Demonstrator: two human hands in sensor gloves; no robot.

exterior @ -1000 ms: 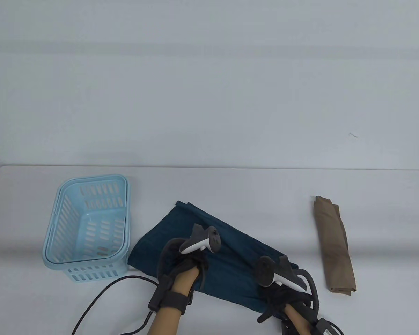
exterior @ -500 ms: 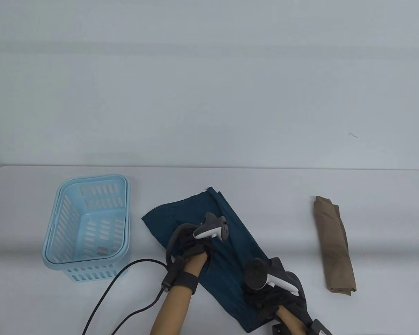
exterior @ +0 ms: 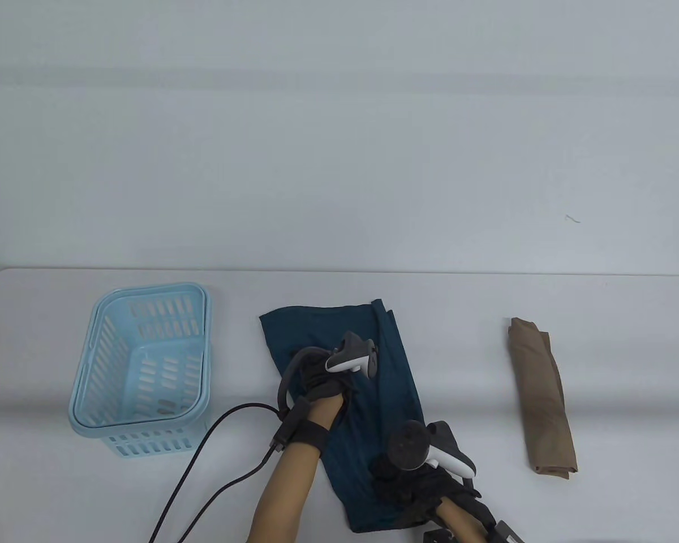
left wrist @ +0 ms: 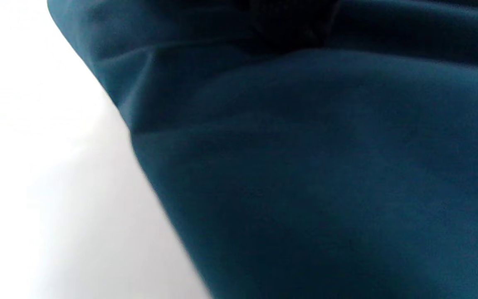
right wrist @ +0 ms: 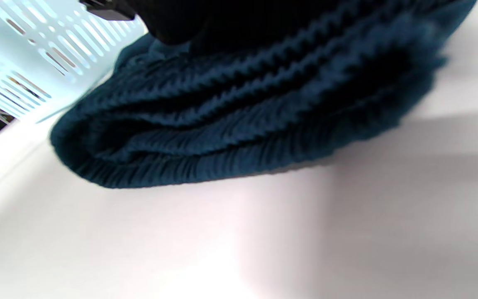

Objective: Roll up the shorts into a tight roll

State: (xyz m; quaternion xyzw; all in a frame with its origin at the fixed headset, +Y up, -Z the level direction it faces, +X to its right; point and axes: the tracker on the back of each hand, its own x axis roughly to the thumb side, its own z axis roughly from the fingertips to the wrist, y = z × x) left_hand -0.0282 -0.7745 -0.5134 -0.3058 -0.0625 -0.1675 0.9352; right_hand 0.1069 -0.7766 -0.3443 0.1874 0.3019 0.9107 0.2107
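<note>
Both hands (exterior: 373, 430) atop teal shorts (exterior: 393, 367), left farther, right nearer.

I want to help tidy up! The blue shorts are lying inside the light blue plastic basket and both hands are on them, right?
Not quite. The dark blue fabric shorts lie on the white table, beside the light blue plastic basket, not inside it, as the table view shows. The left hand and right hand are both on them.

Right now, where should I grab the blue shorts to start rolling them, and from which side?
Take the blue shorts at the ribbed waistband end nearest you, where the right hand rests. Come from the near table edge, fingers over that short edge: the cloth lies flat, running away from you, so it probably rolls away.
</note>
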